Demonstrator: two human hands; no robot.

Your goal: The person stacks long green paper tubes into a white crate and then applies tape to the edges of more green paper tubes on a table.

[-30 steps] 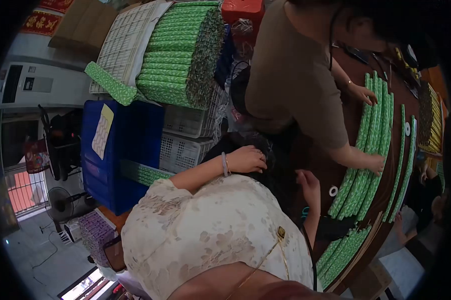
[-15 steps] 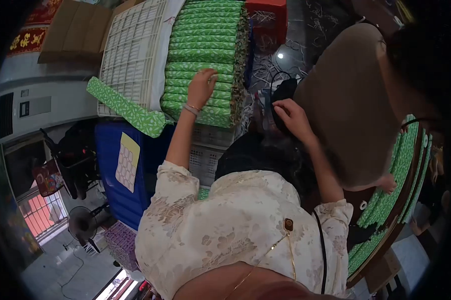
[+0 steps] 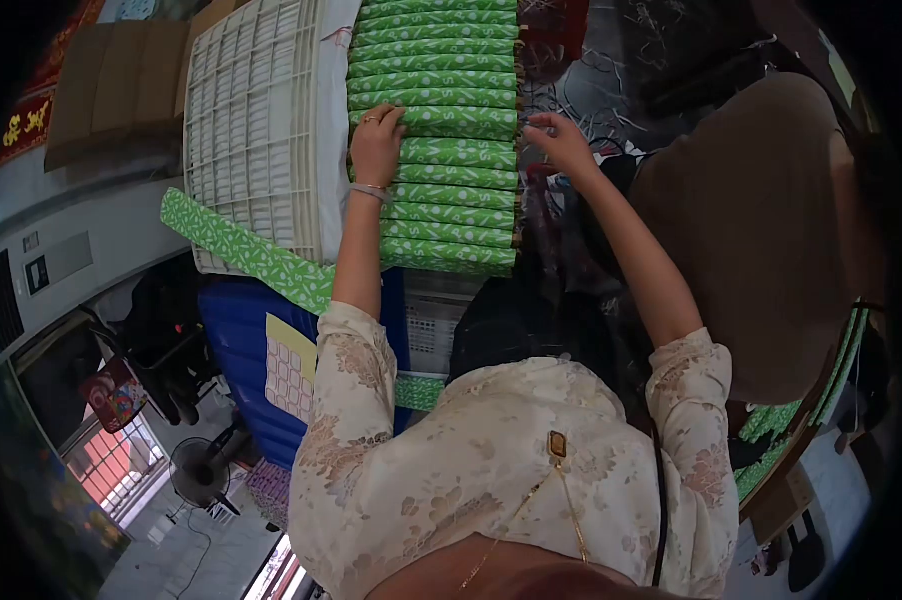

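Note:
Green patterned rolls (image 3: 451, 152) lie side by side in a stacked row beside a white plastic rack (image 3: 256, 130). My left hand (image 3: 376, 145) rests at the left end of one roll, its fingers bent and pressed together on the green surface. At the right ends of the rolls is my right hand (image 3: 559, 145), fingers apart, with nothing visible in it. A separate green patterned strip (image 3: 241, 245) lies slanting across the rack's lower edge.
Blue bin (image 3: 241, 350) with a yellow-edged sheet (image 3: 289, 368) stands at the left. A person in brown (image 3: 746, 240) is close on the right. Cardboard (image 3: 116, 90) is at upper left, a fan (image 3: 201, 472) at lower left, and a red container (image 3: 561, 35) beyond the rolls.
The view has shifted. My right hand has moved up and left to the rolls' right ends. My left hand has moved up to the left end of a roll.

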